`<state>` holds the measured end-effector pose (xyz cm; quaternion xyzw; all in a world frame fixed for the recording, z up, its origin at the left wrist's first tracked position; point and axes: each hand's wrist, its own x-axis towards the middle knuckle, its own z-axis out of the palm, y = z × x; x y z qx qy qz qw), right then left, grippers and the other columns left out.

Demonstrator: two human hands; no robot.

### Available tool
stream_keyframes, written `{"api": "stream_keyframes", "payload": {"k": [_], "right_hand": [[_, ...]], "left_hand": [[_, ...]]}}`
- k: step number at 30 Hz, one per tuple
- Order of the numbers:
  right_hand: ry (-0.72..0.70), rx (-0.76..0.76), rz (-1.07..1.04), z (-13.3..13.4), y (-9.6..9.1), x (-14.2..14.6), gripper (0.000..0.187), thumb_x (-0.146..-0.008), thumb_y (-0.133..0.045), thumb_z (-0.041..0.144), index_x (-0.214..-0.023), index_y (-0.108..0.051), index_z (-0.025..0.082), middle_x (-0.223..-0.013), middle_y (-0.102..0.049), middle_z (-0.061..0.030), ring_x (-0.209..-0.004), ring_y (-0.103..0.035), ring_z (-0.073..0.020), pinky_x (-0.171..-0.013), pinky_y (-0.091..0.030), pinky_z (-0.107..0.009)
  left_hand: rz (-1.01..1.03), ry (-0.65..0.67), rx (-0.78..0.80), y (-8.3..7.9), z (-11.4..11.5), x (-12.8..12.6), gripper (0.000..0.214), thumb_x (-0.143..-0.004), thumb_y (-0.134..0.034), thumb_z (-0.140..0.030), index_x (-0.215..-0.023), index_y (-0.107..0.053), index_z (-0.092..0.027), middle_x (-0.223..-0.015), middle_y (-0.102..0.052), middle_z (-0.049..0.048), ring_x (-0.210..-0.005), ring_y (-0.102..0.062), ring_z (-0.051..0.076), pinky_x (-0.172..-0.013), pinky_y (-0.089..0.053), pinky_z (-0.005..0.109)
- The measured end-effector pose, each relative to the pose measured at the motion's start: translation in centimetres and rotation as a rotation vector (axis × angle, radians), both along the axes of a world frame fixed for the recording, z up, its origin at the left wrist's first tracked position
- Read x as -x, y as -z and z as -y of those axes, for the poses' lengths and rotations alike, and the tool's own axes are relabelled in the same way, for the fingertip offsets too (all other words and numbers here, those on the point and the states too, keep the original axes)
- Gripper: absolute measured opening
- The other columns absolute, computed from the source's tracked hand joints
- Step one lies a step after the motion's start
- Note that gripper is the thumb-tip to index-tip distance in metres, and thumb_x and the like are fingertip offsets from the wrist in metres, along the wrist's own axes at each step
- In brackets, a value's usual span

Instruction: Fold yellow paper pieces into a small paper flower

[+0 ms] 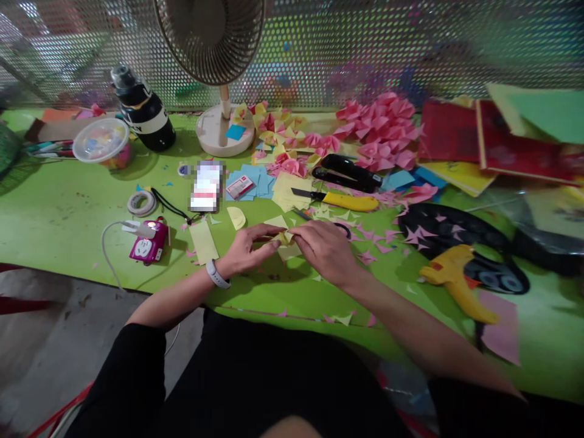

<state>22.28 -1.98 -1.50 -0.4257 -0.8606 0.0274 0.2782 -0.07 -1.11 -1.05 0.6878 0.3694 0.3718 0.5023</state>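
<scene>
Both my hands meet over a small folded piece of yellow paper (285, 239) on the green table (68, 207). My left hand (249, 248), with a white wristband, pinches the paper's left side with closed fingers. My right hand (326, 249) curls over its right side, fingers pressed down on it. A yellow paper strip (203, 241) lies just left of my left hand. A half-round yellow piece (236, 217) lies beyond it.
A yellow utility knife (342, 199), a black stapler (349, 172) and a yellow glue gun (456, 281) lie to the right. Piles of pink folded paper (383, 131) and a fan base (223, 131) stand behind. Tape roll (141, 202), pink socket (148, 243), black bottle (143, 112) sit left.
</scene>
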Motion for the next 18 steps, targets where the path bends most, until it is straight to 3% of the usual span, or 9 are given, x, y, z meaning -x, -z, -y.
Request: {"api": "stream_keyframes", "payload": {"k": [5,18], "right_hand": [[-0.033,-0.063,0.019,-0.03,-0.06,-0.02,0.018,-0.100,-0.055,0.017,-0.105,-0.073,0.015,-0.094,-0.076,-0.0111,-0.085,-0.070,-0.0234,-0.073,-0.054,-0.038],[-0.029,0.002,-0.009,-0.06,0.12,-0.06,0.022,-0.100,-0.053,0.015,-0.107,-0.073,0.017,-0.096,-0.078,-0.0103,-0.087,-0.072,-0.0240,-0.074,-0.056,-0.040]], "left_hand": [[-0.006,-0.027,0.002,-0.04,0.11,-0.11,0.035,-0.094,-0.063,-0.039,-0.113,-0.076,-0.012,-0.108,-0.077,0.0144,-0.094,-0.075,0.021,-0.079,-0.063,0.030],[-0.002,-0.042,-0.041,0.50,0.09,-0.21,0.030,-0.092,-0.062,-0.027,-0.112,-0.076,-0.011,-0.108,-0.077,0.0147,-0.091,-0.075,0.019,-0.077,-0.064,0.029]]}}
